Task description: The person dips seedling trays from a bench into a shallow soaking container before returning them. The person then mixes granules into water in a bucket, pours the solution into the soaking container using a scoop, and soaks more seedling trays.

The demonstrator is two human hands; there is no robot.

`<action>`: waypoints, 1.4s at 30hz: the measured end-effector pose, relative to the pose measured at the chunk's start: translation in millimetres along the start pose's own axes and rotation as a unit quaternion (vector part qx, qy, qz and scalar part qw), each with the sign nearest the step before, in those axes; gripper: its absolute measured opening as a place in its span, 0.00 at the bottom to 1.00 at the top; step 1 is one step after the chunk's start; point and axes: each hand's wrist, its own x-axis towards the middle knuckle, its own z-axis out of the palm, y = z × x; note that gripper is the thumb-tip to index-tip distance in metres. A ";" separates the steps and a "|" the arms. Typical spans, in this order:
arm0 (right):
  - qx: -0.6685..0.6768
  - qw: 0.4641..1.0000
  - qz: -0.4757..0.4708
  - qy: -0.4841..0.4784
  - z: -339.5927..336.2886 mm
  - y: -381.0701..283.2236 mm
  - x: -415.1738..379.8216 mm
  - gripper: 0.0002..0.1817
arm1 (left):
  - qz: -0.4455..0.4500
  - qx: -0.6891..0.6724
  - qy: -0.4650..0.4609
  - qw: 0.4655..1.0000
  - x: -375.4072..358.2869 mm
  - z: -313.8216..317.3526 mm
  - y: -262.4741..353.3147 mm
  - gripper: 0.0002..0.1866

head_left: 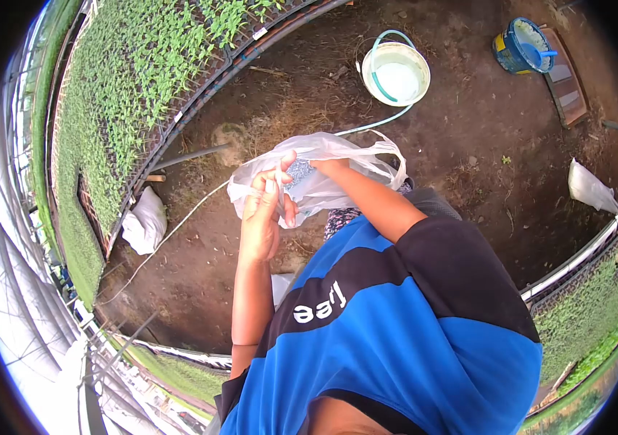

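Observation:
A thin, see-through plastic bag (356,154) hangs in front of my body with its mouth gaping. My left hand (267,197) grips the bag's left edge, thumb and fingers bent around the film. Inside the bag lie blue-grey granules (299,172). From the right, my right hand (321,165) reaches into the bag beside the granules. Its fingers are mostly hidden by the granules and the film.
On the soil ahead stands a white bucket (425,78) with a green hose (376,69) in it. Farther right, a blue bucket (515,54) sits by a board (568,94). Seedling trays (142,80) line the left. White sacks (146,223) lie on both sides.

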 end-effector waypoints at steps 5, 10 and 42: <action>0.058 0.997 0.023 -0.047 4.3 -13.0 -2.8 0.36 | 0.002 0.021 0.012 1.000 -1.6 7.4 7.7 0.14; 0.085 0.994 -0.042 -0.047 47.6 0.0 20.5 0.31 | 0.003 0.038 0.014 0.999 -3.8 10.2 10.7 0.14; 0.382 0.908 0.013 -0.170 -99.1 33.7 -53.7 0.27 | -0.031 -0.075 -0.010 0.997 29.7 33.9 -66.1 0.17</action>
